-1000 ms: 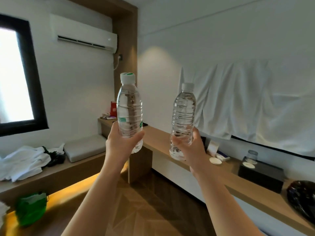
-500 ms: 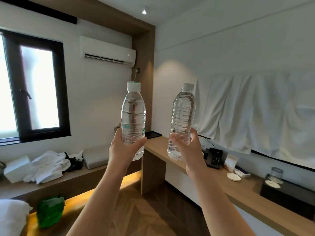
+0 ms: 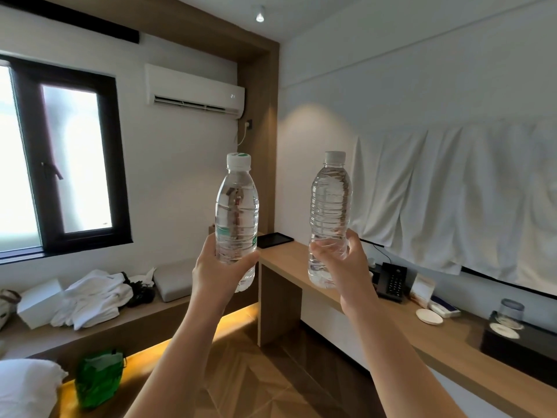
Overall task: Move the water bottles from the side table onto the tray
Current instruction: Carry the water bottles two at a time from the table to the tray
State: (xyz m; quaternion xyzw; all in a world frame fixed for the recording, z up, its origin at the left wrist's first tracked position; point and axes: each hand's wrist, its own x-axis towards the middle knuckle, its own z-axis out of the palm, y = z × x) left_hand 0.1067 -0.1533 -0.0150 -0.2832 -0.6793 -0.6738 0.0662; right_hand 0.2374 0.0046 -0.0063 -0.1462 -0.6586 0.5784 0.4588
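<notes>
My left hand [image 3: 220, 271] grips the lower part of a clear water bottle [image 3: 237, 206] with a white and green cap and a green label. It is held upright at chest height in mid air. My right hand [image 3: 346, 262] holds a second clear ribbed water bottle [image 3: 331, 203] with a plain white cap, also upright. The two bottles are side by side, apart, above the floor near the wooden desk [image 3: 289, 260]. A small dark flat tray [image 3: 275, 239] lies at the far end of the desk by the wall.
On the desk to the right stand a black phone [image 3: 391, 282], a card, a white coaster [image 3: 429, 315] and a black box [image 3: 518, 348] with a glass. A low bench [image 3: 126, 321] on the left carries white towels and a cushion. A green bag [image 3: 99, 378] sits on the floor.
The view has tilted up and turned left, showing more window and ceiling. Both bottles stay upright in my hands, raised slightly and held a bit further apart.
</notes>
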